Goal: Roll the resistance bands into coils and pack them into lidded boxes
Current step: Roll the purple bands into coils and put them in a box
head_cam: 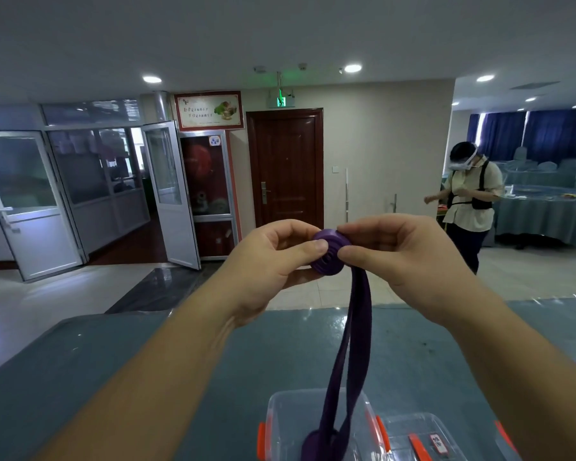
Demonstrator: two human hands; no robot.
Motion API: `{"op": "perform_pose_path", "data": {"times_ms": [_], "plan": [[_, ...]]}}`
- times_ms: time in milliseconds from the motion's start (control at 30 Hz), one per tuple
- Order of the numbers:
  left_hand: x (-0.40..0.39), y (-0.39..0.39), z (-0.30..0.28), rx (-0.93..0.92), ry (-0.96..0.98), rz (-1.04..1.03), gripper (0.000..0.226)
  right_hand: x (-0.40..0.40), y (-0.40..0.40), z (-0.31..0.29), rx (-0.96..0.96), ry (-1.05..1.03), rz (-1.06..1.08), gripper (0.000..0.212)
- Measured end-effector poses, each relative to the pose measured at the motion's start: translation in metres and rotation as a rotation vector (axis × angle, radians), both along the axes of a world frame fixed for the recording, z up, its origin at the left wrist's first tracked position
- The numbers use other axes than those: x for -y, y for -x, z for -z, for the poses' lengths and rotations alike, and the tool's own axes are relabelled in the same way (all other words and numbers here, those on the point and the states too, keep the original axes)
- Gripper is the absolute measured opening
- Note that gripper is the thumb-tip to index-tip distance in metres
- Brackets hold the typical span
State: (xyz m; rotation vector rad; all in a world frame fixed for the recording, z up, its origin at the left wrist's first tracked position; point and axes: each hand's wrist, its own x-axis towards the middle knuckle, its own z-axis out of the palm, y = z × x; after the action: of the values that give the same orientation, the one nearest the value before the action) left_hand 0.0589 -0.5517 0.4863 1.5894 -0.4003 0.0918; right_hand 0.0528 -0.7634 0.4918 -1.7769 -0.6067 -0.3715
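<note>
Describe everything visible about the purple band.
The purple band is a flat, rubbery-looking strip, partly rolled. Its upper end is a tight coil held in the air between the left hand and the right hand, whose fingers pinch it from both sides. The unrolled part hangs down as a doubled strip, its lower end reaching the clear box on the table.

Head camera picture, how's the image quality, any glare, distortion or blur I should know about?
Head view: wide-angle bending curves the door frames at left and stretches the forearms; ceiling spotlights blow out white, glare sheens the table cover. Left hand and right hand gripping the purple band coil look fairly sharp; clear boxes cut off at bottom edge.
</note>
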Motion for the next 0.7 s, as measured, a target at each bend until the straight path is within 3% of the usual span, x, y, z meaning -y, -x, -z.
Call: {"op": "perform_pose_path", "data": {"times_ms": [200, 400, 600, 700], "plan": [[0.001, 0.004, -0.006, -0.018, -0.083, 0.055, 0.020, 0.003, 0.000, 0.000, -0.010, 0.048, 0.005, 0.023], [0.011, 0.003, 0.001, -0.020, 0.073, 0.034, 0.020, 0.000, -0.002, 0.007, -0.001, -0.142, -0.001, 0.025], [0.005, 0.005, -0.010, 0.123, -0.248, -0.023, 0.021, 0.007, 0.002, -0.007, 0.063, 0.099, -0.012, 0.020], [0.002, 0.008, -0.014, 0.113, -0.122, -0.005, 0.023, 0.004, 0.003, -0.006, 0.099, -0.037, -0.018, 0.022]]}}
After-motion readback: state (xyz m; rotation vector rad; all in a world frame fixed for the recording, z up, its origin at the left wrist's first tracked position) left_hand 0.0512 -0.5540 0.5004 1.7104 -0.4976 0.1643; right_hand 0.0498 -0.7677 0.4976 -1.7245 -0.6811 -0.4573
